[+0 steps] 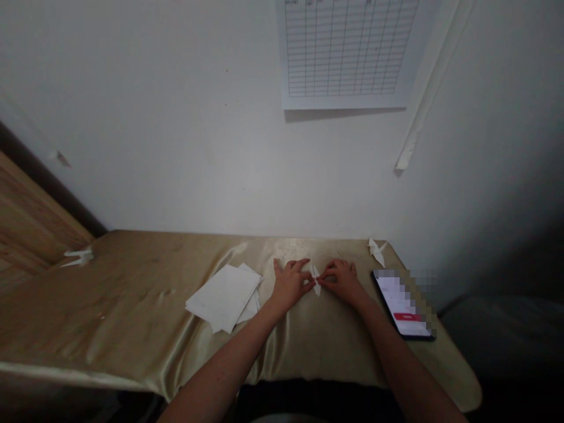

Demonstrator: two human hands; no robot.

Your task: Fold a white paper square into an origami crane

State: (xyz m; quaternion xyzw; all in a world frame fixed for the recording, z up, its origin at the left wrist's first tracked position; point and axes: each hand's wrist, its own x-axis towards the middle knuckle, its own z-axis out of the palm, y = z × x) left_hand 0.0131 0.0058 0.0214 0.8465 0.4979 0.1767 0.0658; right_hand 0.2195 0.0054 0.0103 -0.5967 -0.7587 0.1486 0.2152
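Note:
A small folded piece of white paper (pixel 316 288), narrow and diamond-like, is between my two hands just above or on the cloth. My left hand (pixel 291 282) pinches its left side with thumb and forefinger, the other fingers spread away. From the right, my right hand (pixel 344 281) pinches the same paper, its fingertips almost meeting those of the left. Part of the paper is hidden behind the fingertips. To the left of my left hand lies a loose stack of white paper sheets (pixel 224 296).
A gold satin cloth (pixel 132 294) covers the table, which runs along a white wall. A folded paper bird (pixel 376 252) sits at the back right, with a phone (pixel 399 305) nearer me. Another folded white paper (pixel 80 257) lies far left. A printed chart (pixel 343 53) hangs above.

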